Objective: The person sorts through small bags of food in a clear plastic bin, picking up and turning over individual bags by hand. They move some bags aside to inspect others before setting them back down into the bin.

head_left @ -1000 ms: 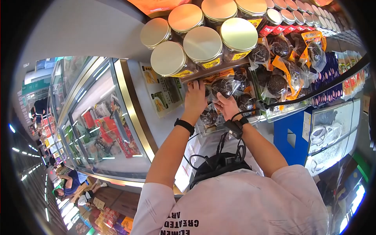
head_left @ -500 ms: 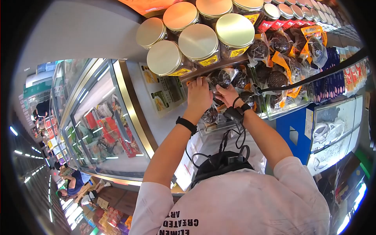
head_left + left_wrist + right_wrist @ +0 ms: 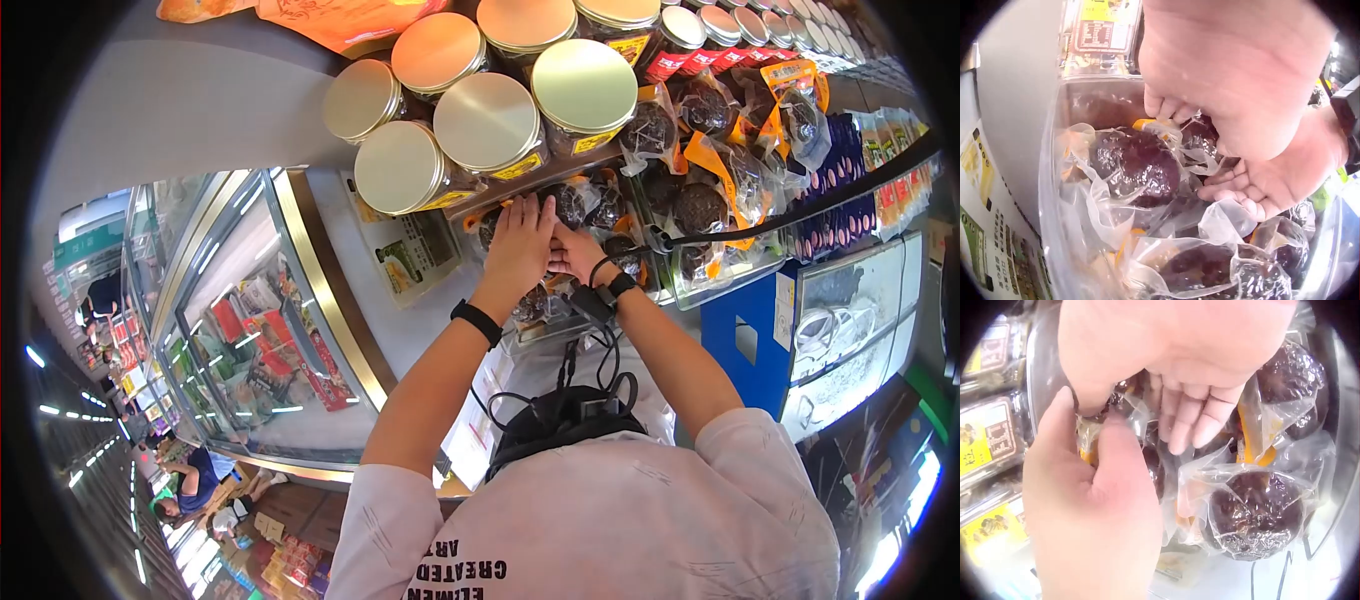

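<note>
Clear plastic packets of dark, glossy, round food [image 3: 1138, 165] fill a clear bin [image 3: 1050, 169]. Over the bin's back part lies my left hand [image 3: 517, 248], its fingers stretched forward across a dark packet in the head view. My right hand [image 3: 580, 254] is right beside it, the two overlapping at the thumbs. In the right wrist view its fingers [image 3: 1188, 415] point nearly straight down among the packets, with a dark packet [image 3: 1257, 509] to their lower right. From the left wrist, the right fingertips are seen at a packet's loose plastic edge.
Large lidded jars [image 3: 487, 122] stand behind the bin. To the right is another bin of dark packets [image 3: 703, 208], then hanging pouches [image 3: 835, 185]. A printed sign [image 3: 402, 245] lies left of the bin, near a glass-doored cabinet [image 3: 285, 330]. A black cable [image 3: 800, 215] crosses the view.
My left hand has flattened, its fingers going from bent to stretched forward, and has moved closer to the right hand. The right hand's thumb has slipped behind the left. The jars have shifted left in view.
</note>
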{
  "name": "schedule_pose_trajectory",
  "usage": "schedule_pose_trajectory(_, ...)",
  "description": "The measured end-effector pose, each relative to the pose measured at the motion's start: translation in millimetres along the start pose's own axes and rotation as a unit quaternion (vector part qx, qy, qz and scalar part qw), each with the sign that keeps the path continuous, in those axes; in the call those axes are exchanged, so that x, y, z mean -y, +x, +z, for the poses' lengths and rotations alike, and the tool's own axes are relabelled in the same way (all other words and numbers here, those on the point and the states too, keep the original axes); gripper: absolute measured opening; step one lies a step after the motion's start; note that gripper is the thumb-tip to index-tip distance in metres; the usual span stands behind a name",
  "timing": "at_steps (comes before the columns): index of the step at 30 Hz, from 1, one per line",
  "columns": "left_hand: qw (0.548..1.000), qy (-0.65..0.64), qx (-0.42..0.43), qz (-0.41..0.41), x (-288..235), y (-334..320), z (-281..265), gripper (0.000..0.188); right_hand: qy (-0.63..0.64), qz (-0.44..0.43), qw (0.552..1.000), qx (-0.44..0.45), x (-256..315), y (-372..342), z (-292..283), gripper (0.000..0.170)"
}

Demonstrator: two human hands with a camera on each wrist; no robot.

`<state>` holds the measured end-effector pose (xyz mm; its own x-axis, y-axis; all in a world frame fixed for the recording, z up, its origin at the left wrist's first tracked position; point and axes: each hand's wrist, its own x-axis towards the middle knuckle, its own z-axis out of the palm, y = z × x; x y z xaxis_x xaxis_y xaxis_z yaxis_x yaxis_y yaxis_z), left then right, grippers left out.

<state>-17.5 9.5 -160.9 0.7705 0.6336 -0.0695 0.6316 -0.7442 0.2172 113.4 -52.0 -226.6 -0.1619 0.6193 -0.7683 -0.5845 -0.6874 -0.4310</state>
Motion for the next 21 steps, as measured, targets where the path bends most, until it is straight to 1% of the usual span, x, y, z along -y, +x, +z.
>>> schedule_pose_trajectory(1,1.000,-0.002,0.011,0.000,2,1,0,0.067,0.002,0.025,1.000,0.000,5,-2,0,0.063)
schedule_pose_trajectory(2,1.000,-0.001,0.010,0.000,5,2,3,0.067,0.002,0.024,1.000,0.001,9,-5,-2,0.063)
schedule_pose_trajectory(4,0.998,-0.046,0.040,-0.011,10,5,11,0.067,-0.081,0.052,0.994,-0.060,14,-11,-7,0.076)
schedule_pose_trajectory(5,0.998,-0.048,0.040,-0.009,11,7,12,0.067,-0.068,0.033,0.993,-0.094,15,-12,-5,0.080)
schedule_pose_trajectory(8,0.999,-0.028,0.040,-0.009,11,9,14,0.065,-0.098,0.023,0.988,-0.120,23,-13,-3,0.078)
schedule_pose_trajectory(9,0.999,-0.033,0.037,-0.011,11,10,15,0.067,-0.082,0.012,0.988,-0.129,24,-10,-2,0.076)
schedule_pose_trajectory(13,0.998,-0.056,0.028,-0.024,13,14,22,0.069,-0.089,0.027,0.988,-0.124,27,-3,-3,0.076)
schedule_pose_trajectory(14,0.998,-0.056,0.027,-0.023,14,16,22,0.069,-0.098,0.032,0.985,-0.139,27,-1,-1,0.077)
schedule_pose_trajectory(16,0.991,-0.082,0.086,-0.057,17,22,20,0.062,-0.107,0.032,0.982,-0.153,32,-1,1,0.077)
schedule_pose_trajectory(17,0.992,-0.080,0.082,-0.056,16,26,15,0.062,-0.113,0.053,0.981,-0.152,33,1,1,0.079)
schedule_pose_trajectory(18,0.986,-0.095,0.118,-0.070,16,30,9,0.060,-0.119,0.074,0.979,-0.150,34,2,2,0.081)
schedule_pose_trajectory(19,0.979,-0.109,0.153,-0.084,15,31,2,0.058,-0.119,0.069,0.979,-0.148,34,2,2,0.081)
schedule_pose_trajectory(20,0.980,-0.105,0.149,-0.083,15,27,2,0.058,-0.129,0.073,0.980,-0.135,33,4,0,0.084)
schedule_pose_trajectory(21,0.987,-0.108,0.098,-0.059,14,22,1,0.057,-0.139,0.075,0.980,-0.122,33,6,-3,0.087)
